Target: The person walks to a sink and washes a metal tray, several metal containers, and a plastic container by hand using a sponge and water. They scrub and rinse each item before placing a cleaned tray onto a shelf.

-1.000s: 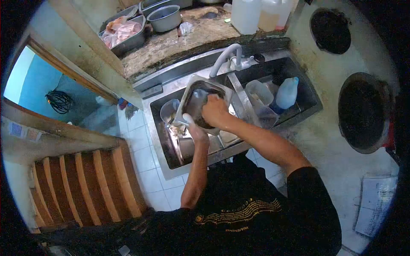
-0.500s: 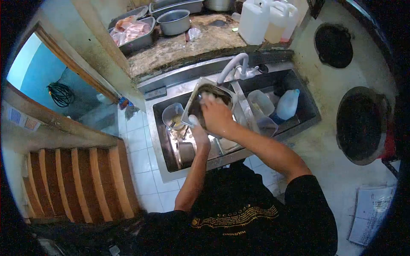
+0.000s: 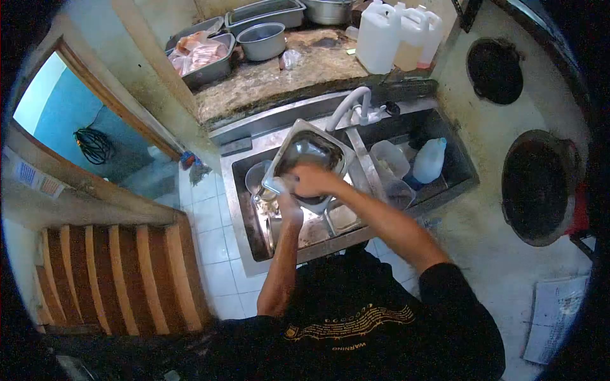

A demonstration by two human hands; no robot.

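Observation:
A rectangular stainless steel pan [image 3: 340, 159] is held tilted over the left sink basin [image 3: 239, 216], its inside facing me. My left hand [image 3: 288, 195] is closed on the pan's near left rim. Inside the pan, at its near left part, lies my right hand [image 3: 311, 180]; its fingers are blurred and partly hidden, so whether it holds anything does not show. Behind the pan, a clear plastic tub [image 3: 255, 174] stands in the left basin. More metal pans [image 3: 344, 214] lie below in the sink.
A grey faucet [image 3: 349, 105] arches behind the pan. The right basin holds plastic containers [image 3: 391, 159] and a pale bottle [image 3: 430, 160]. On the back counter stand jugs [image 3: 378, 38], a round pan [image 3: 262, 42] and a tray of bagged meat [image 3: 204, 57]. Dark pans [image 3: 537, 187] hang at right.
My right hand has moved toward me and left, from the pan's middle to its near left part. The pan has shifted slightly left, and more of its shiny inside shows.

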